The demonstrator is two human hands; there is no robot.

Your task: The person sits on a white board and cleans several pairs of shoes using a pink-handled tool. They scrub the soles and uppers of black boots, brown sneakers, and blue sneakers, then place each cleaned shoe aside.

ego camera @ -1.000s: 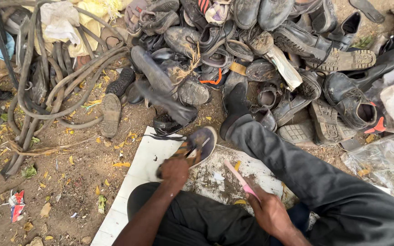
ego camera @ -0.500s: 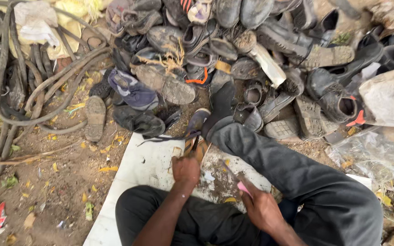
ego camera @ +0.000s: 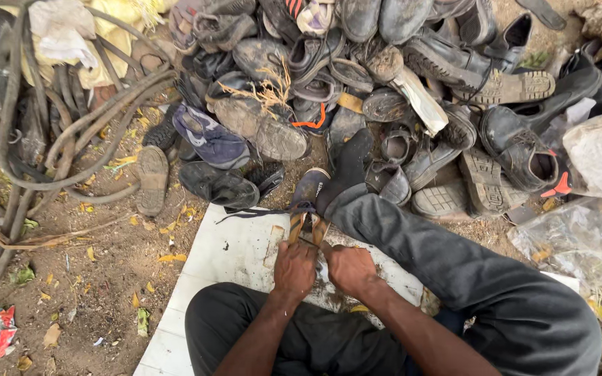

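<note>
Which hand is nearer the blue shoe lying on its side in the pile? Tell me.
Left. The left hand grips the sandal on the side toward the blue shoe; the right hand sits farther across.

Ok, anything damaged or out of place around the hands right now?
Yes. The sandal gripped by the left hand and right hand looks split open at its near end, the layers parted. It lies on a scuffed, dirty white board. Behind it, worn shoes are heaped in disorder.

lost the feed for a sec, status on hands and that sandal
Left hand and right hand both gripping the sandal on the white board. Shoe pile just beyond, nothing blocking.
</note>
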